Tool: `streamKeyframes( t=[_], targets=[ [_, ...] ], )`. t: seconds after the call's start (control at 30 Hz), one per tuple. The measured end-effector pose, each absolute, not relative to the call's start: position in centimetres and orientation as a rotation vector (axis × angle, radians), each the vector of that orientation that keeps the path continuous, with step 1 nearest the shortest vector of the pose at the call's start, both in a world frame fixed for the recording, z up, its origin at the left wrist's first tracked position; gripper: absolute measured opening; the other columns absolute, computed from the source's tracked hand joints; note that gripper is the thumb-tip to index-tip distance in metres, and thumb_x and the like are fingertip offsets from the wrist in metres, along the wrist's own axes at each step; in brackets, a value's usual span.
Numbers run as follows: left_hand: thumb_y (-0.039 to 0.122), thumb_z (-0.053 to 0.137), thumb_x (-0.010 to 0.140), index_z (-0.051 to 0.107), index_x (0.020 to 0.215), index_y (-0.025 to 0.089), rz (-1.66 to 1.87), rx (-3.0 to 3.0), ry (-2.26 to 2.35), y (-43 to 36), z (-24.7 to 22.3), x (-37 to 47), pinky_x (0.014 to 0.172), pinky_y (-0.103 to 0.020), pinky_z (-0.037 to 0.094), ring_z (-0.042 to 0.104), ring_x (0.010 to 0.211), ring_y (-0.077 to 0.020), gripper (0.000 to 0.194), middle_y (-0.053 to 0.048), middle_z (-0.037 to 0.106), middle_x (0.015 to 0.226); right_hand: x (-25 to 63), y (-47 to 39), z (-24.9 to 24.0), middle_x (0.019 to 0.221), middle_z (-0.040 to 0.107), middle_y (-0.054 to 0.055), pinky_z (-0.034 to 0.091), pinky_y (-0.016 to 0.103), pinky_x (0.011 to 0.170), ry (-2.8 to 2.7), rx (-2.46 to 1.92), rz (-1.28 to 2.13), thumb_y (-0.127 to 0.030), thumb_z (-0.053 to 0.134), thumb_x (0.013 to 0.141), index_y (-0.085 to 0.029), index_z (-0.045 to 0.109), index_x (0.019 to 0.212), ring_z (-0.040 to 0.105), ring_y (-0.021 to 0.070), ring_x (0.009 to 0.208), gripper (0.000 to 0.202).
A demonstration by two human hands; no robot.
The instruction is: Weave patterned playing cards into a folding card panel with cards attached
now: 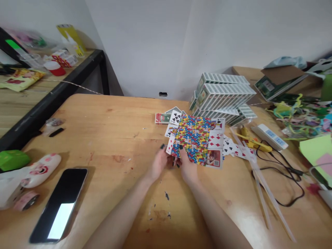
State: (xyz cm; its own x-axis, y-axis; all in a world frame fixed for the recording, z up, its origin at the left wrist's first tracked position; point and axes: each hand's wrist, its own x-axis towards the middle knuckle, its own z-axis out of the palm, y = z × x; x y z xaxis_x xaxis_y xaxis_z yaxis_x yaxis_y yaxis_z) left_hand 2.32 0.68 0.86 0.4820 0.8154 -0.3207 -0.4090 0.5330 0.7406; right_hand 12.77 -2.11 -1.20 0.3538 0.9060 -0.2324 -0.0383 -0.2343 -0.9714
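Observation:
A flat panel of joined playing cards is held slightly above the wooden table, its middle covered with a colourful patterned layer. Card faces show along its left and right sides. My right hand grips the near edge, thumb on top and fingers underneath. At the near left corner, my left hand is closed, fingertips curled in under the edge and partly hidden. Loose playing cards lie just to the right of the panel. Behind it rests a card box with red and green printing.
Green-and-white striped boxes are stacked at the back right. A yellow glue gun, glue sticks, a power strip and black cables lie at the right. A phone and a white squishy toy lie at the left.

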Motion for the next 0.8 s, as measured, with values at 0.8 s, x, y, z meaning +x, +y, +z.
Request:
streamKeyframes(
  t=[0.8],
  targets=[
    [0.031,0.067,0.064,0.061,0.060,0.012,0.887,0.526,0.735,1.0,0.5,2.4,0.053,-0.024,0.043,0.054,0.053,-0.0114,0.020,-0.002,0.061,0.058,11.9,-2.7,-0.4,0.042,0.042,-0.006,0.033,0.026,0.035,-0.733,-1.277,1.201,-0.053,0.047,0.076,-0.024,0.041,0.060,0.038,0.0114,0.034,0.033]
  ],
)
